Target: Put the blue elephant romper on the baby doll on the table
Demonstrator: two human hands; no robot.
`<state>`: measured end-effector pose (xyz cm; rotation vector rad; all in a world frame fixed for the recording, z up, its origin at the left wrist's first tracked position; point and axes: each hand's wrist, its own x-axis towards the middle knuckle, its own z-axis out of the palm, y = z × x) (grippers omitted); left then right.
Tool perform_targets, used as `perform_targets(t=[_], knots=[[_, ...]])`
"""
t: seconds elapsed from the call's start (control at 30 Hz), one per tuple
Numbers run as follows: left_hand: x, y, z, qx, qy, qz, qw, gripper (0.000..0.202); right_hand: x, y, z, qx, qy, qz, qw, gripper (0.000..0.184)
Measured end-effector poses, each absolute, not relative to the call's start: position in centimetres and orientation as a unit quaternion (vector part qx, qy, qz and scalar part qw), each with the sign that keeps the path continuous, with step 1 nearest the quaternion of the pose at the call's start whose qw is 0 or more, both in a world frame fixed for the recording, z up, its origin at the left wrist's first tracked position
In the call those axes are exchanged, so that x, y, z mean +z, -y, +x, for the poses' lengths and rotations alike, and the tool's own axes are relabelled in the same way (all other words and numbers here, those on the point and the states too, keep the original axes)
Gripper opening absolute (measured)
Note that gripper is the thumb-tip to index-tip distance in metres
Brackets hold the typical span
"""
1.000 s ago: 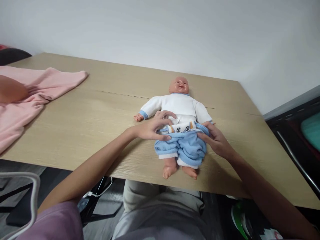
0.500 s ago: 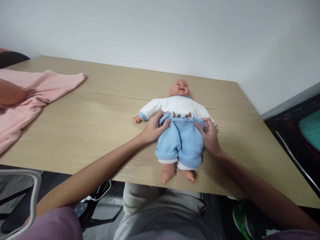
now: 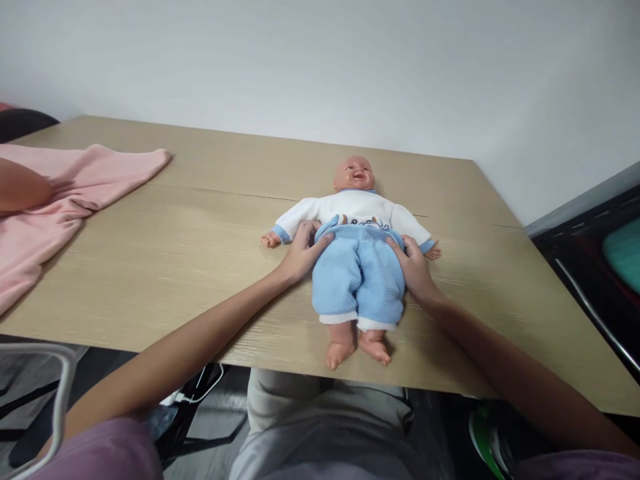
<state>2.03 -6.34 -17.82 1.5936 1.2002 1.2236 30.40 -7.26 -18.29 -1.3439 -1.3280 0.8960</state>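
A baby doll (image 3: 354,175) lies on its back on the table, feet toward me, arms spread. It wears a white sweater (image 3: 345,203) with blue cuffs and light blue pants (image 3: 358,273) with white hems. At the waist on the left side, my left hand (image 3: 303,250) grips the pants, its thumb on top of the fabric and its other fingers partly hidden. On the opposite side my right hand (image 3: 415,267) holds the waistband, thumb over the cloth. Bare doll feet (image 3: 341,350) stick out below the hems.
A pink cloth (image 3: 100,173) is spread on the table's left part, with a skin-toned rounded object (image 3: 23,187) on it. The wooden table (image 3: 200,233) meets a white wall behind. To the right stands a black frame (image 3: 590,267) holding something teal.
Both hands have pulled the pants' waistband a little further up over the sweater's hem. The legs of the pants look straighter, and the doll's right-side hand shows more fully.
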Motion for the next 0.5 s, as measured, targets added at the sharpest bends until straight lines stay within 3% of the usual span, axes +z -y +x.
perform_targets(t=[0.2,0.4,0.5], knots=[[-18.4,6.3,1.9,0.508,-0.447,0.589,0.442,0.034,-17.9,7.9,30.5,0.567,0.398,-0.48,0.539,0.036],[-18.2,3.3,0.9,0.539,-0.382,0.552,0.508,0.047,-18.0,5.3,30.8,0.563,0.46,-0.449,0.519,0.043],[-17.4,3.2,0.1,0.508,-0.368,0.576,0.524,0.044,-17.9,5.8,31.8,0.511,0.525,-0.461,0.501,0.037]])
